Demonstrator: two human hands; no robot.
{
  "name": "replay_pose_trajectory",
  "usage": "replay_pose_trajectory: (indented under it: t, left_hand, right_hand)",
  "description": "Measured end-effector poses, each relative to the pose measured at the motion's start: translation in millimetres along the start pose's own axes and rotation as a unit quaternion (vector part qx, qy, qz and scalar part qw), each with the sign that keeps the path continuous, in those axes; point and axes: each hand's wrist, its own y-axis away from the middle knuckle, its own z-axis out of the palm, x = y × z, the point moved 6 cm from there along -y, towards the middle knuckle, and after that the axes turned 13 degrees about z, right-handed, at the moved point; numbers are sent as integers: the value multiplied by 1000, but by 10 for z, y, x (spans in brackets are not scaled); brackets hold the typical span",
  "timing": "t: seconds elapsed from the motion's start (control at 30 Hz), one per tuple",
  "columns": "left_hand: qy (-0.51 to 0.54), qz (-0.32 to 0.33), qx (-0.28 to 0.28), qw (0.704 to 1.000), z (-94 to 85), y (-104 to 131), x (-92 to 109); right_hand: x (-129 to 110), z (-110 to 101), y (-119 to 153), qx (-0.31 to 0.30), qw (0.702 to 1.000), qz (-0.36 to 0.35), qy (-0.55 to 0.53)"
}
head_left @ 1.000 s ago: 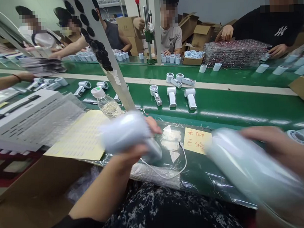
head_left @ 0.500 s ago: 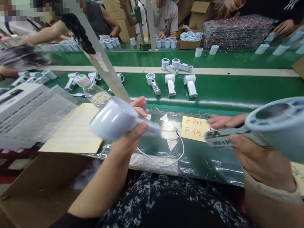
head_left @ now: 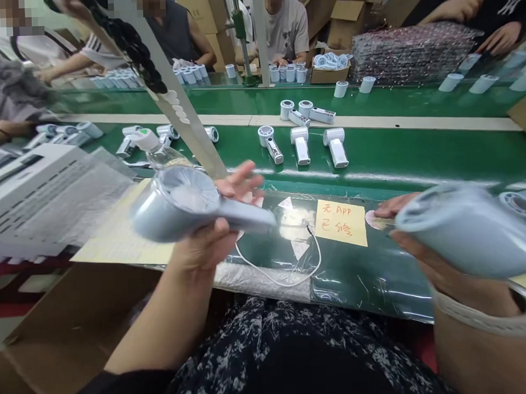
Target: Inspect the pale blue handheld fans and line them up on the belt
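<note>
My left hand (head_left: 206, 242) grips a pale blue handheld fan (head_left: 160, 215) near the base of its handle, thumb in front and the other fingers spread behind. The fan's round head points left with its bladed opening facing up, and its handle points right. In my right hand (head_left: 442, 268) is a second handheld fan (head_left: 475, 230), its wide head toward me and slightly blurred. That fan's handle is mostly hidden behind its head and my fingers. Between my hands, a white cable (head_left: 287, 284) curves over the bench beside a yellow handwritten note (head_left: 340, 223).
Several more fans (head_left: 302, 147) lie on the green conveyor (head_left: 386, 158) ahead. A slanted post (head_left: 192, 136) rises at left, near a clear bottle (head_left: 158, 152) and a white box (head_left: 38, 193). An open carton (head_left: 64, 330) stands below left. Co-workers sit across the belt.
The left fan has rolled so its bladed opening shows, and it has shifted slightly left. The right fan has turned, hiding its printed handle. Across the belt, co-workers' arms have moved.
</note>
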Motion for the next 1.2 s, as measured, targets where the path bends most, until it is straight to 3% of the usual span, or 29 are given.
replay_pose_trajectory:
  t: [0.13, 0.27, 0.33, 0.4, 0.53, 0.73, 0.8, 0.87, 0.97, 1.07, 1.13, 1.2]
  left_hand:
    - [8, -77, -8, 997, 163, 200, -254]
    - [113, -180, -28, 977, 402, 365, -368]
    - [93, -177, -35, 979, 512, 398, -400]
    - [50, -130, -4, 990, 579, 398, -433]
    - [-24, -32, 73, 997, 685, 410, -526]
    - [74, -130, 41, 988, 1036, 456, -757]
    - [109, -148, 43, 982, 1058, 439, -820]
    - [88, -149, 38, 984, 968, 392, -909]
    - [-42, -124, -7, 991, 701, 304, -1075]
    - [-148, -174, 5, 973, 409, 312, -1292]
    - [-160, -209, 31, 964, 323, 357, -1380]
    - [-144, -211, 24, 966, 363, 390, -1402]
  right_hand:
    - [-132, 174, 29, -62, 996, -55, -31]
    - [50, 314, -12, -54, 998, 25, -24]
    - [214, 400, -24, 12, 998, 67, 1]
    - [335, 544, -8, 41, 997, 65, 20]
    - [438, 873, 51, -93, 995, 21, 14]
    - [419, 778, 6, -67, 989, 26, 126]
    - [375, 663, -50, -48, 984, 10, 172]
    - [348, 415, -136, 1, 962, 5, 273]
    - [384, -205, -289, 117, 871, 61, 472]
    - [462, -808, -386, 197, 770, 107, 598]
    - [501, -1094, -402, 250, 725, 95, 634]
    - [539, -1321, -370, 319, 694, 77, 641]
